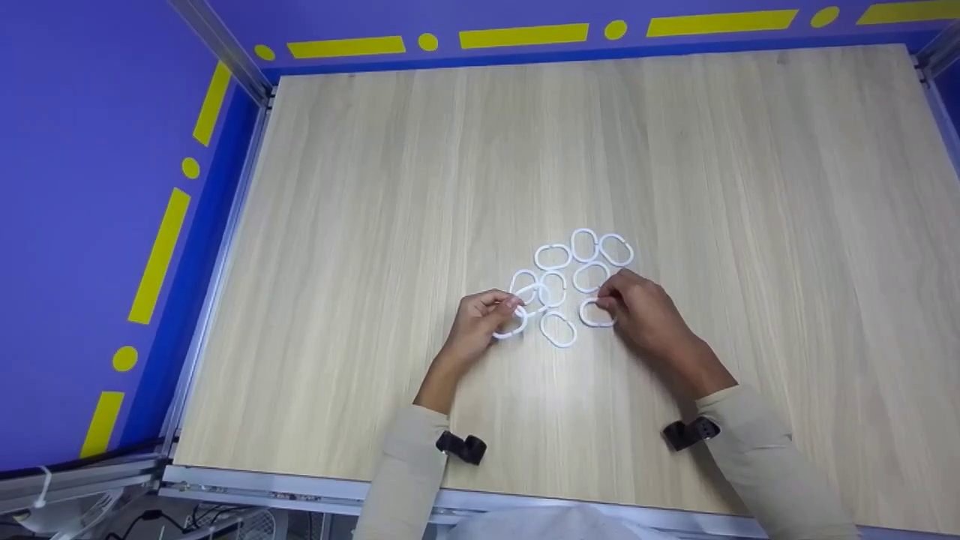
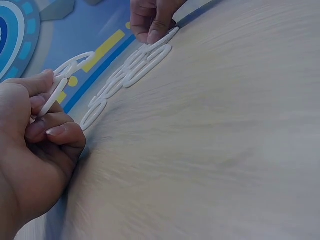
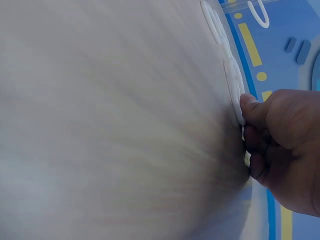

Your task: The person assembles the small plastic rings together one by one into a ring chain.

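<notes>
1. The left hand (image 1: 480, 321) pinches the left ring (image 2: 54, 97) between thumb and fingers, just left of the near ring (image 1: 544, 330).
2. A second ring (image 1: 534, 312) meets the left ring's far end, to the left of and slightly beyond the near ring; whether the two are hooked together is too small to tell.
3. The right hand (image 1: 646, 311) has thumb and fingertips clamped on the right ring (image 1: 598, 325), right of the near ring and slightly beyond it. I cannot tell whether it touches the table.
4. The near ring lies flat between the hands, touched by neither.
5. Six other white rings (image 1: 574, 277) spread close together beyond the near ring: one directly behind it, one behind to the left, the rest reaching away to the right.
6. The wood-grain table (image 1: 360, 247) runs under the near ring and far out on every side.
7. Light sleeves (image 1: 409, 465) with black clips (image 1: 461, 448) come in on the near ring's closer side.
8. Blue walls (image 1: 75, 187) with yellow marks (image 1: 523, 36) stand well left of and well beyond it.
</notes>
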`<action>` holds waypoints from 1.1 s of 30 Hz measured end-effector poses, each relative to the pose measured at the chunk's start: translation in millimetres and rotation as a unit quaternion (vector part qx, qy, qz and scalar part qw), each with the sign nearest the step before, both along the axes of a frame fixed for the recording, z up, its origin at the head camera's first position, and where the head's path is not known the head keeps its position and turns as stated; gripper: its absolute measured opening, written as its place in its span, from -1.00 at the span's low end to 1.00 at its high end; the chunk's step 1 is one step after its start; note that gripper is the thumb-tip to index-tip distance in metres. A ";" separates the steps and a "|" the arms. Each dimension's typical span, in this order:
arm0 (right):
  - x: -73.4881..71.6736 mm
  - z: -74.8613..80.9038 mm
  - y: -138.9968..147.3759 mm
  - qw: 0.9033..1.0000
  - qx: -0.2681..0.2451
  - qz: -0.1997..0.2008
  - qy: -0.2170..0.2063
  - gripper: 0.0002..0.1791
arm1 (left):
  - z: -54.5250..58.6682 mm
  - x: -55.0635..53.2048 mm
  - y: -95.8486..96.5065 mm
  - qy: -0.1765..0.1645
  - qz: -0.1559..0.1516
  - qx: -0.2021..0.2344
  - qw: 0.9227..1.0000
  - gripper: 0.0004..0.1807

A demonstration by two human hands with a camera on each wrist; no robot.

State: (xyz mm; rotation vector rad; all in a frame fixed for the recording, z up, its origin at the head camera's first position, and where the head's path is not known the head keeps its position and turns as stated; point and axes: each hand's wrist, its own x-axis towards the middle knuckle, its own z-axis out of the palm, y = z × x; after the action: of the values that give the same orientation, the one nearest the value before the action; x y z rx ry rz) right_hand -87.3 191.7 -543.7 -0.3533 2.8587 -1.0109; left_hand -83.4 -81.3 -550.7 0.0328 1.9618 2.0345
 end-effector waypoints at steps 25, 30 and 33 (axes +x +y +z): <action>4.8 3.8 -12.7 0.955 -0.283 0.044 -0.081 -0.86 | 0.3 1.3 2.4 0.002 0.009 0.001 1.000 -0.74; 6.8 4.8 -19.8 0.942 -0.317 0.055 -0.098 -0.87 | 1.2 2.3 4.6 0.001 0.015 0.011 1.000 -0.74; 7.0 5.4 -24.2 0.940 -0.319 0.056 -0.105 -0.88 | 0.6 2.5 5.3 0.001 0.017 0.011 1.000 -0.74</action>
State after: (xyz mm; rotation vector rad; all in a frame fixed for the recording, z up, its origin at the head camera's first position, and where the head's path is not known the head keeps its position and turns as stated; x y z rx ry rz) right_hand -80.3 167.5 -538.3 -0.4103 2.2273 -1.8079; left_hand -80.9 -76.0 -550.2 0.0073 1.9537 2.0778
